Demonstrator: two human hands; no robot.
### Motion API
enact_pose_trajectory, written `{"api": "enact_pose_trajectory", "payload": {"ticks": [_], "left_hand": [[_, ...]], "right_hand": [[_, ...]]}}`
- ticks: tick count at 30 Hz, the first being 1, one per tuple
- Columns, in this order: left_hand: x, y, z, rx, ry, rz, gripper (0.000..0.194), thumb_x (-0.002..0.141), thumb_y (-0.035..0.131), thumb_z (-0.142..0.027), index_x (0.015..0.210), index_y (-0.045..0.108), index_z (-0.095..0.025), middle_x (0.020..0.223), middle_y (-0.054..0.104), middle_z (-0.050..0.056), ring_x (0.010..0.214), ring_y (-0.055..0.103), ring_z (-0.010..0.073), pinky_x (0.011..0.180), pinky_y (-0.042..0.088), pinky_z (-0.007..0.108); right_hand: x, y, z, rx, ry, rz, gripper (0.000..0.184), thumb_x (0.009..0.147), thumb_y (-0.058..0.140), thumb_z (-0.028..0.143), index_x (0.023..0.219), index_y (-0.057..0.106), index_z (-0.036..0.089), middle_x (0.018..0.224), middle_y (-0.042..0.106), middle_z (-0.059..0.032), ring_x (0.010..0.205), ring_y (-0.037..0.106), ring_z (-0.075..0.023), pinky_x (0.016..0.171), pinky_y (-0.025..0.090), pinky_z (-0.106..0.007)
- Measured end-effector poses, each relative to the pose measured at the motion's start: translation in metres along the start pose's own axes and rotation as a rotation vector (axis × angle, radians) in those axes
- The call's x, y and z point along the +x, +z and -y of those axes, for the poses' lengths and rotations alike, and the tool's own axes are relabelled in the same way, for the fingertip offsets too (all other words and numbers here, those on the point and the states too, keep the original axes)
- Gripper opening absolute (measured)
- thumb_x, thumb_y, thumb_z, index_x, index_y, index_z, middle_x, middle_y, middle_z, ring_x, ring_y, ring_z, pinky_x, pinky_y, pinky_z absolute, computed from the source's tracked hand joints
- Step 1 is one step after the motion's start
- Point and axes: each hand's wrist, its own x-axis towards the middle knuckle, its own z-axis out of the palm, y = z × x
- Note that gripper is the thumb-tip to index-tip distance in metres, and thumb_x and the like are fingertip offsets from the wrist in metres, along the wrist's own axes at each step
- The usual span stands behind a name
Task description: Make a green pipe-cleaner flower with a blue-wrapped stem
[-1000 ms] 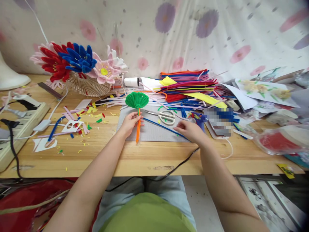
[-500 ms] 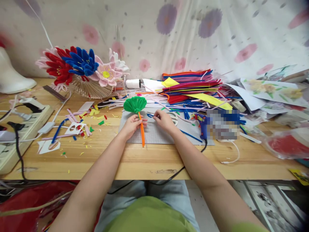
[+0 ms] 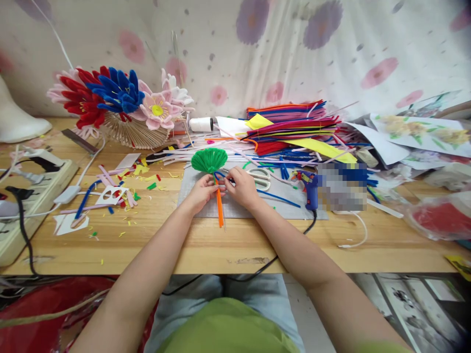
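Note:
My left hand (image 3: 203, 194) is closed around the orange stem of a green pipe-cleaner flower (image 3: 209, 160), whose fan-shaped head stands above the fingers. The orange stem (image 3: 220, 210) hangs down below the hand. Against the stem, just under the green head, lies a bent blue pipe cleaner (image 3: 218, 174), pinched by my right hand (image 3: 241, 186). Both hands are close together over the grey cutting mat (image 3: 206, 212). White-handled scissors (image 3: 263, 179) rest on the mat just right of my right hand, partly hidden by it.
A blue glue gun (image 3: 310, 189) stands on the mat's right side. Bundles of coloured pipe cleaners (image 3: 294, 128) lie at the back. Finished flowers (image 3: 119, 92) are at the back left. Paper scraps (image 3: 112, 196) and a power strip (image 3: 40, 206) are on the left.
My right hand has moved left with the blue pipe cleaner, bringing it against the orange stem. My left hand keeps its hold on the flower, which has shifted slightly right.

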Motion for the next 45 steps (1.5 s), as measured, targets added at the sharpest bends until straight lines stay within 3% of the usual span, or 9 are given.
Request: {"api": "enact_pose_trajectory", "payload": {"ticks": [4, 13, 18, 28, 45], "left_hand": [[0.0, 0.0, 0.001, -0.011, 0.003, 0.007, 0.027, 0.065, 0.063, -0.004, 0.088, 0.054, -0.014, 0.08, 0.064, 0.002, 0.066, 0.063, 0.0109, 0.072, 0.053, 0.032], [0.0, 0.003, -0.003, 0.003, -0.017, -0.043, 0.025, 0.064, 0.06, -0.003, 0.086, 0.055, -0.013, 0.078, 0.064, 0.002, 0.064, 0.061, 0.0098, 0.066, 0.054, 0.028], [-0.001, 0.005, -0.004, 0.013, -0.042, -0.078, 0.011, 0.073, 0.059, -0.02, 0.081, 0.055, -0.013, 0.073, 0.062, 0.002, 0.053, 0.057, 0.0078, 0.054, 0.054, 0.025], [0.001, 0.006, -0.001, 0.022, -0.031, -0.15, 0.028, 0.077, 0.056, -0.04, 0.08, 0.059, -0.013, 0.068, 0.063, 0.003, 0.052, 0.058, 0.0089, 0.049, 0.052, 0.022], [0.003, 0.007, 0.003, 0.098, 0.019, -0.231, 0.023, 0.067, 0.067, -0.035, 0.072, 0.062, -0.012, 0.066, 0.062, 0.002, 0.05, 0.055, 0.0074, 0.041, 0.047, 0.017]], "right_hand": [[0.0, 0.0, 0.003, -0.036, 0.023, 0.037, 0.012, 0.08, 0.042, 0.022, 0.073, 0.051, 0.019, 0.079, 0.056, -0.0051, 0.075, 0.049, -0.0164, 0.065, 0.033, -0.026], [0.0, 0.004, 0.007, -0.076, 0.058, -0.01, 0.01, 0.076, 0.047, 0.024, 0.068, 0.05, 0.019, 0.074, 0.056, -0.0029, 0.071, 0.05, -0.0152, 0.059, 0.029, -0.026], [0.001, 0.005, 0.009, -0.089, 0.066, 0.012, 0.011, 0.078, 0.045, 0.023, 0.068, 0.049, 0.02, 0.075, 0.057, -0.0032, 0.072, 0.051, -0.0154, 0.06, 0.03, -0.026], [-0.001, 0.004, 0.012, -0.103, 0.077, 0.031, 0.009, 0.077, 0.045, 0.022, 0.07, 0.05, 0.02, 0.075, 0.057, -0.0034, 0.072, 0.051, -0.0157, 0.061, 0.031, -0.026], [-0.002, 0.004, 0.013, -0.138, 0.059, 0.035, 0.011, 0.078, 0.045, 0.023, 0.069, 0.051, 0.02, 0.075, 0.058, -0.0042, 0.074, 0.051, -0.0169, 0.06, 0.029, -0.026]]}}
